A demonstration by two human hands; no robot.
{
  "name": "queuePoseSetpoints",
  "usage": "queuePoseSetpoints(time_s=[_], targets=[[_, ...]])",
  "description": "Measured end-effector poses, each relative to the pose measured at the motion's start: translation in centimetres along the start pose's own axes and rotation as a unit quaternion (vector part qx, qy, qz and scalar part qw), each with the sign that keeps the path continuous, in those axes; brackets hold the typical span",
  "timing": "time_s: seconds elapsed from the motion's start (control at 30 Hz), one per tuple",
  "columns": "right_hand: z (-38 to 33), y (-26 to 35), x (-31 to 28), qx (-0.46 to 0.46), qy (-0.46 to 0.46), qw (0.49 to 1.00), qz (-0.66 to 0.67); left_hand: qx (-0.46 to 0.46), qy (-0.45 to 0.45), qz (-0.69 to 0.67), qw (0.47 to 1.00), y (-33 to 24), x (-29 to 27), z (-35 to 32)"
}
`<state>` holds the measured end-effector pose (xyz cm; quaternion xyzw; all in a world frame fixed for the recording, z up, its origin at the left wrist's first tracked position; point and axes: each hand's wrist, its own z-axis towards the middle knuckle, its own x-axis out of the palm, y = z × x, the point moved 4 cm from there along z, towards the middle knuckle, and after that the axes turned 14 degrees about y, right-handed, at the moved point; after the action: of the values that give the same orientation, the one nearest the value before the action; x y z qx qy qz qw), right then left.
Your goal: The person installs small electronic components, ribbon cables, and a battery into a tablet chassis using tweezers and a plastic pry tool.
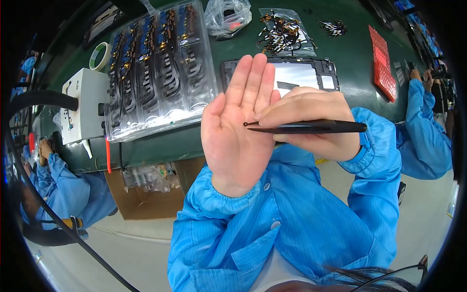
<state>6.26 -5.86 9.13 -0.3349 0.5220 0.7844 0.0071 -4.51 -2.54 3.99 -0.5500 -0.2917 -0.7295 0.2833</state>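
My left hand (237, 141) is held palm up with its fingers stretched out, above the near edge of the table. Over its palm, my right hand (311, 104) grips a pair of black tweezers (321, 127) lying nearly level, the thin tips pointing left. At the right fingertips is a tiny black part with a ring-shaped end (247, 124); whether it is pinched or rests on the left palm I cannot tell. Behind both hands lies a flat black device frame (328, 68) with a pale, shiny panel, partly hidden by my fingers.
Clear plastic trays (160, 73) of small cable parts lie at the left, beside a white control box (86, 104) and a tape roll (99, 56). Farther back are a bag of parts (284, 31), loose small parts (333, 27) and red bubble wrap (383, 65). Co-workers sit on both sides.
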Motion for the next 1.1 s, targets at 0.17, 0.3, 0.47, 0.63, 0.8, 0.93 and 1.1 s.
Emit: queuePoseSetpoints(time_s=[0.17, 0.3, 0.47, 0.63, 0.8, 0.93, 1.1], targets=[[0.7, 0.0, 0.4, 0.009, -0.003, 1.000, -0.014, 0.014, 0.010, 0.002, 1.000, -0.7, 0.1, -0.3], [1.9, 1.2, 2.2, 0.024, -0.016, 0.998, 0.051, 0.049, 0.040, 0.037, 0.997, -2.3, 1.1, -2.2], [5.6, 0.9, 10.2, 0.038, -0.026, 0.937, 0.346, 0.262, 0.085, 0.173, 0.946, -9.4, 1.5, -9.9], [14.5, 2.0, 22.0, -0.079, 0.030, 0.930, 0.357, 0.374, 0.068, 0.393, 0.837, -17.9, 1.6, -19.0], [21.2, 5.4, 30.3, -0.023, 0.189, 0.907, 0.375, 0.478, -0.246, 0.645, 0.543, -23.1, 3.1, -26.5], [23.6, 6.0, 35.4, -0.024, 0.125, 0.885, 0.447, 0.565, -0.248, 0.540, 0.573, -26.7, 2.8, -30.4], [20.6, 4.7, 30.7, -0.038, 0.058, 0.811, 0.581, 0.426, 0.039, 0.516, 0.742, -25.3, 3.1, -26.2]])
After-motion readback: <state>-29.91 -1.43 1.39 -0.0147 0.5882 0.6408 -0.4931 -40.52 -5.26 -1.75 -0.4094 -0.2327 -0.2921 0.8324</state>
